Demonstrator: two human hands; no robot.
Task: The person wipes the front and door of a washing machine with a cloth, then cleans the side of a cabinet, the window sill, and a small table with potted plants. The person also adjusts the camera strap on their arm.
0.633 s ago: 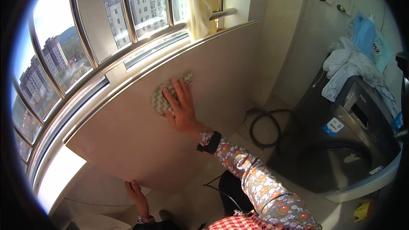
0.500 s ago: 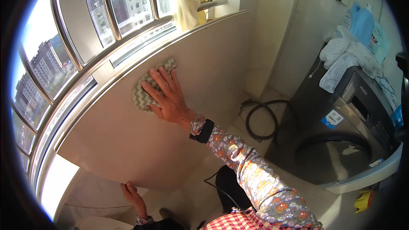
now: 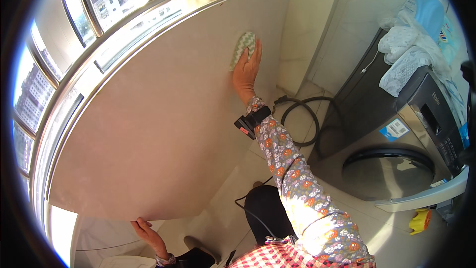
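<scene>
My right hand (image 3: 247,69) presses a green-and-white zigzag cloth (image 3: 243,48) against a large, smooth pinkish-beige board (image 3: 148,119). The hand lies over the cloth's right side, near the board's far right part. The board slopes down from the window sill, its long curved edge running beside the sill. At its lower edge, my left hand (image 3: 151,238) grips the rim near the bottom left; some of its fingers are hidden. A dark strap with a small black block (image 3: 252,121) sits on my right wrist, over a flowered sleeve.
At the right stands a dark washing machine (image 3: 367,134), with white lace fabric (image 3: 406,52) and a blue bottle (image 3: 429,15) on top. A black hose (image 3: 317,119) coils on the tiles behind it. Metal window bars (image 3: 89,5) line the left. A yellow object (image 3: 420,222) lies low right.
My right hand and the cloth have moved right and upward across the board. My left hand has shifted slightly down and left along the lower edge. The view has turned a little.
</scene>
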